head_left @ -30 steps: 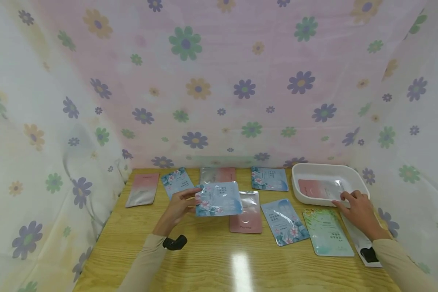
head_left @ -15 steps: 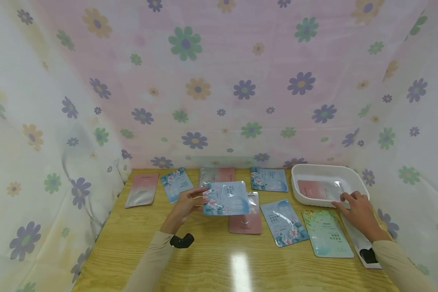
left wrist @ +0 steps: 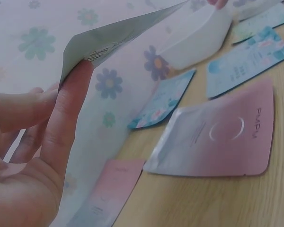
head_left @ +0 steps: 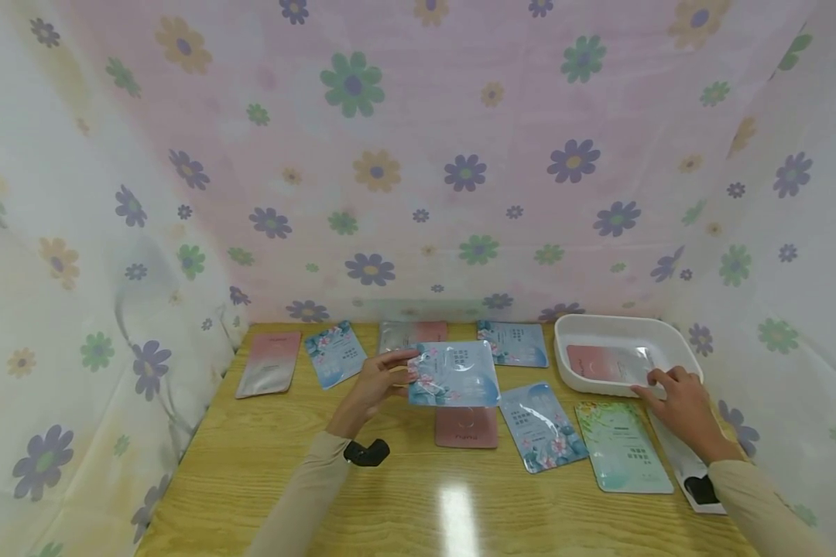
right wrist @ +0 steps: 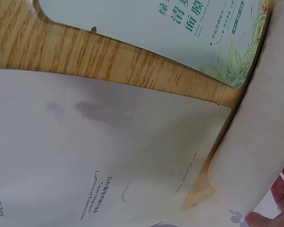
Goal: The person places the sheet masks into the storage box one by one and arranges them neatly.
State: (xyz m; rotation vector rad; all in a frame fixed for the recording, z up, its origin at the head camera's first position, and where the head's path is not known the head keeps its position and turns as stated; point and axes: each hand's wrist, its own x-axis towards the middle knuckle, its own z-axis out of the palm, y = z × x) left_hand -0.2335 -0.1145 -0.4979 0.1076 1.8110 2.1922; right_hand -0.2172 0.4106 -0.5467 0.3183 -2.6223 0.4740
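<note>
My left hand [head_left: 376,387] pinches the near-left end of a blue floral face mask packet [head_left: 460,374], held above the table. In the left wrist view the thumb and fingers of that hand [left wrist: 35,137] grip the packet's [left wrist: 109,40] edge, its pale back showing. Partly covered beneath it in the head view lies a pink face mask packet [head_left: 465,430]. At the right, my right hand [head_left: 686,410] holds the near rim of a white plastic tray [head_left: 623,329]; its fingertips [right wrist: 260,220] show at the rim in the right wrist view. A pink and silver packet [head_left: 606,363] lies inside the tray.
On the wooden table [head_left: 404,495] lie more packets: a pink one [head_left: 270,363], blue ones [head_left: 336,354] [head_left: 514,343] [head_left: 543,425], a pink-silver one [head_left: 411,333], a green one [head_left: 623,447] and a white one [right wrist: 85,142] below the right hand. Flowered cloth [head_left: 418,178] surrounds the table.
My left hand has carried the blue packet to the right, over more of the pink packet. The right hand stays on the tray rim.
</note>
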